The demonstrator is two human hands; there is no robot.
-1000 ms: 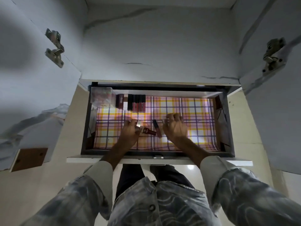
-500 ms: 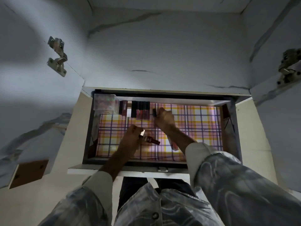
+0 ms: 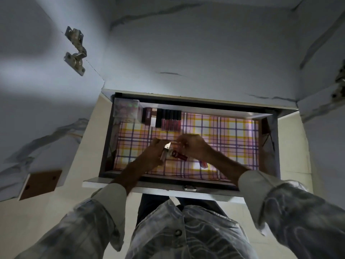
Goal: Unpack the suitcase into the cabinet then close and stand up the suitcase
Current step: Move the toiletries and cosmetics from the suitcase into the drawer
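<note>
While the left hand (image 3: pixel 155 153) grips tubes (image 3: pixel 179 155), the right hand (image 3: pixel 194 147) curls beside.

you look down into the open drawer (image 3: pixel 268 116). along its back wall a box (image 3: pixel 127 110) fills the left corner, with a row of tubes (image 3: pixel 170 120) just right of it. your hands (image 3: pixel 193 148) meet at the drawer's middle.
</note>
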